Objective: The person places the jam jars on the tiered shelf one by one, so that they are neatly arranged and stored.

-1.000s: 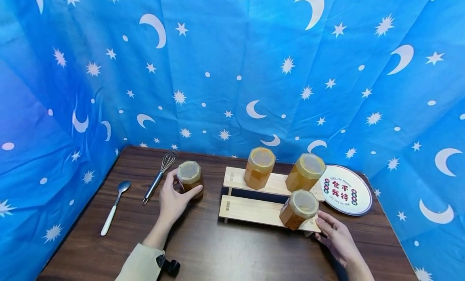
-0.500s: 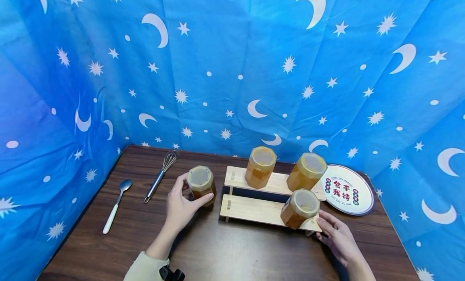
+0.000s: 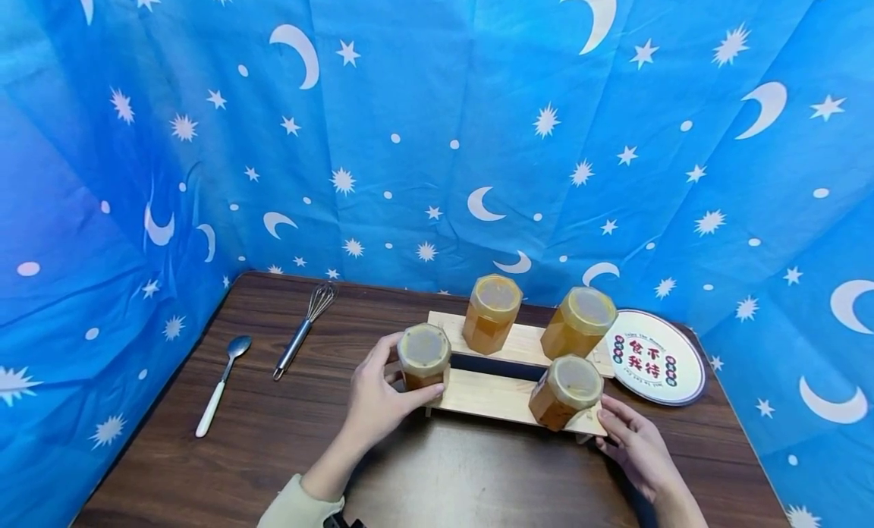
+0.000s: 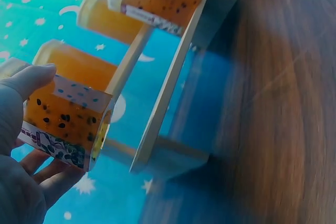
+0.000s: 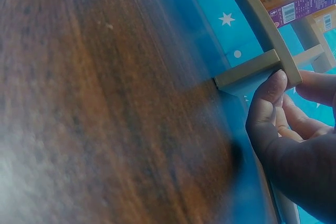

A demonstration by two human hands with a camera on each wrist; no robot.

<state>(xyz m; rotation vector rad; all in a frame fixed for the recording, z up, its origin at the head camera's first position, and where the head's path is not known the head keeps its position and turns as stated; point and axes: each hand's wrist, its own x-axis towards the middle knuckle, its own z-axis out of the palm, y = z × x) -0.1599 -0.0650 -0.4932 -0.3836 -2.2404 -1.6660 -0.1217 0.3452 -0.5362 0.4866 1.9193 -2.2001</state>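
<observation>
The left hand grips a hexagonal jar of orange preserve, fingers and thumb curled round its sides; the left wrist view shows the jar with dark seeds in its contents and a printed label band. The jar is at the left end of the lower step of a two-step wooden rack; whether its base touches the step cannot be told. The right hand holds the right end of the rack's lower step, thumb pressed against the front corner and fingers curled beneath, as the right wrist view confirms. A second jar stands on the lower step just beside the right hand. Two more jars stand on the upper step. To the right of the rack, a round printed plate lies on the dark wood counter. Well to the left of the rack lie a whisk and a white-handled spoon.
</observation>
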